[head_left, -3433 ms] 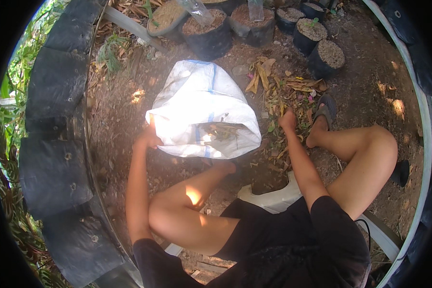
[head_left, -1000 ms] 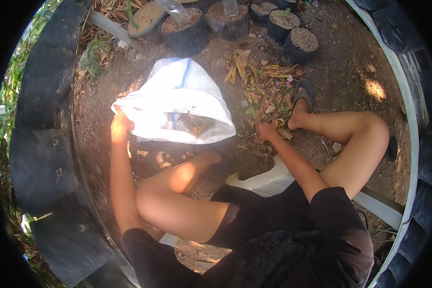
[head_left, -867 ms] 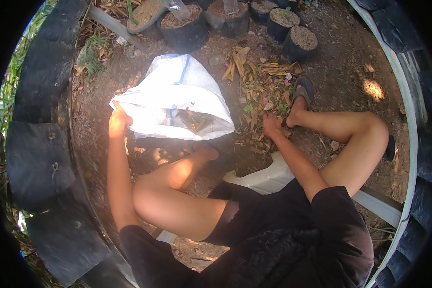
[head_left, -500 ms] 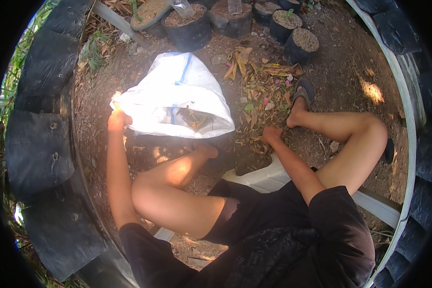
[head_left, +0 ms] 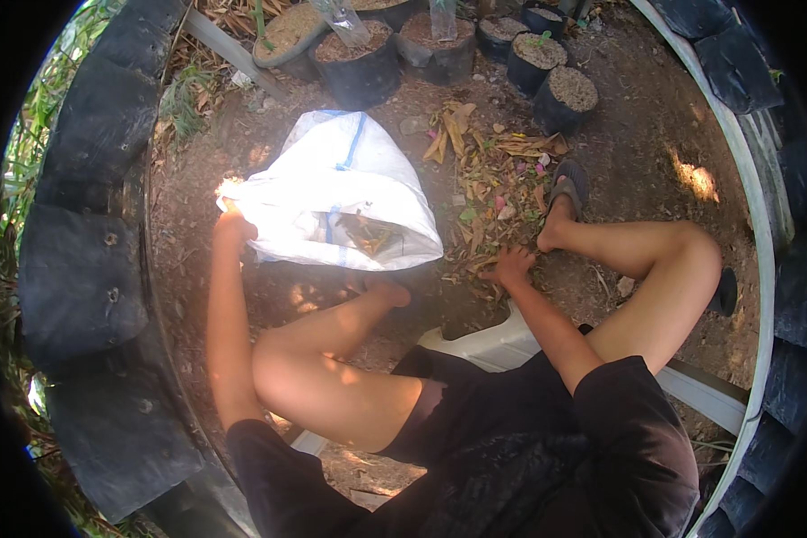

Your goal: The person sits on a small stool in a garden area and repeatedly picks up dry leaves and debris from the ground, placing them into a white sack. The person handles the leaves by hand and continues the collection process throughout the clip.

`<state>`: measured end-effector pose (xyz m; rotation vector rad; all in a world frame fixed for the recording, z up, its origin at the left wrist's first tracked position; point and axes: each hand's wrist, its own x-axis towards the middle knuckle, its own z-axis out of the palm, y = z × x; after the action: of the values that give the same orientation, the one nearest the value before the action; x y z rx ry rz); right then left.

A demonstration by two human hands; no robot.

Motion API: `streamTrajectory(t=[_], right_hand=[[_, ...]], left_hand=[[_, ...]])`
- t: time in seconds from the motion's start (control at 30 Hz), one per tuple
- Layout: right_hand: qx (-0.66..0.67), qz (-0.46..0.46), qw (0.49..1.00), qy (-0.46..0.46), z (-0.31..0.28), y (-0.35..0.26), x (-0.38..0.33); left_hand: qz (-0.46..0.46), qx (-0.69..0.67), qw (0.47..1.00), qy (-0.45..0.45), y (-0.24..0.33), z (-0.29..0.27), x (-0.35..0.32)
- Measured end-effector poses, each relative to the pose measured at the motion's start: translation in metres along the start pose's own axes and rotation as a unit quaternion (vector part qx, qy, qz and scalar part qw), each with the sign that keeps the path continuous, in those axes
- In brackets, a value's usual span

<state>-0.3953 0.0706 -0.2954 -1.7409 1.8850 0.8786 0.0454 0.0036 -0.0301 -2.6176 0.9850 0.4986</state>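
Head view:
Sack (head_left: 336, 193): lain on the soil, mouth held open; some leaf litter is seen inside.
Left hand (head_left: 233, 229): closed on the sack's rim at its left corner.
Right hand (head_left: 514, 266): right of the sack, fingers spread on dry leaves (head_left: 498, 193); a grip cannot be told.
Progress: judged partial, as much litter is left right of the sack.

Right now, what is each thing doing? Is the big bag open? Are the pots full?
White sack: lying on its side, mouth open, dry bits inside.
Left hand: closed on the sack's edge.
Right hand: down on the dry leaves, grip hidden.
Black pots: upright, filled with soil.
Sandal: on the foot.
White stool: under the person.
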Motion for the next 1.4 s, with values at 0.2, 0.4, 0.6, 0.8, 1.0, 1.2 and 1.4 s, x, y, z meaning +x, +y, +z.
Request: streamTrajectory(t=[0.2, 0.4, 0.6, 0.8, 1.0, 1.2, 1.4], right_hand=[[-0.114, -0.024, 0.992, -0.052, 0.001, -0.01, -0.01], [-0.131, -0.057, 0.989, -0.031, 0.024, -0.012, -0.002], [-0.096, -0.11, 0.989, 0.022, 0.04, -0.012, 0.011], [-0.015, -0.117, 0.993, 0.004, 0.03, -0.003, 0.017], [0.087, -0.173, 0.98, -0.054, -0.012, 0.007, 0.027], [0.138, -0.281, 0.933, -0.175, -0.113, -0.027, 0.003], [0.162, -0.419, 0.88, 0.154, -0.176, -0.086, -0.072]], left_hand=[[0.007, 0.02, 1.0, -0.008, -0.003, 0.004, 0.009], [0.029, 0.019, 0.999, -0.041, -0.004, 0.005, 0.016], [0.035, 0.027, 0.997, -0.065, -0.008, 0.007, 0.016], [0.044, 0.006, 0.998, -0.046, -0.009, 0.008, 0.014], [0.067, -0.002, 0.996, -0.058, -0.009, 0.012, 0.023], [0.111, -0.035, 0.989, -0.086, -0.003, 0.008, 0.009], [0.189, -0.056, 0.969, -0.147, 0.007, 0.005, -0.005]])
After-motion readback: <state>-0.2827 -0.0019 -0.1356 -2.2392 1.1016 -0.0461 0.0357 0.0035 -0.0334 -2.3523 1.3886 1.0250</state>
